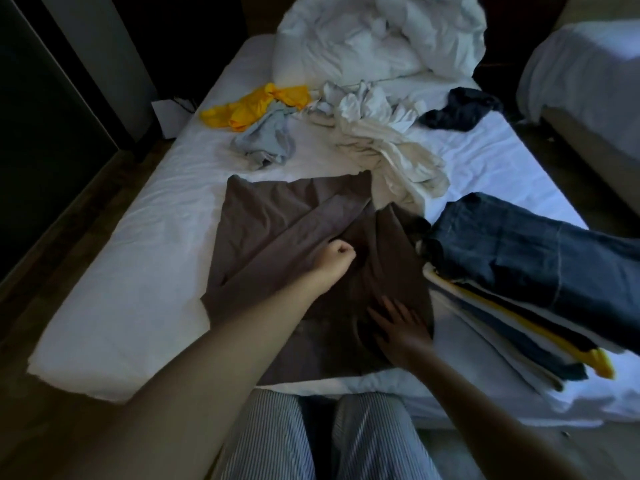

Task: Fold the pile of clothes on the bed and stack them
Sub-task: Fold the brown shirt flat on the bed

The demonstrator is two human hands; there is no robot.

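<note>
I see the bed [114, 306] running away from me, and its near edge meets my striped trousers [263, 438]. Bare sheet lies open along the left edge, from the near left corner up to the yellow garment [256, 103]. The right edge is crowded by a folded stack [502, 306] with jeans [519, 244] on top. Across the far half lie a pale blue garment [266, 140], a cream garment [388, 147] and a dark garment [457, 109], with a heaped duvet [374, 36] beyond. The brown garment [277, 216] is spread at the middle of the near edge, creased, with one panel folded diagonally across it. My left hand [337, 256] is curled, gripping that fold. My right hand [403, 329] lies flat with fingers spread, pressing the cloth near the stack.
</note>
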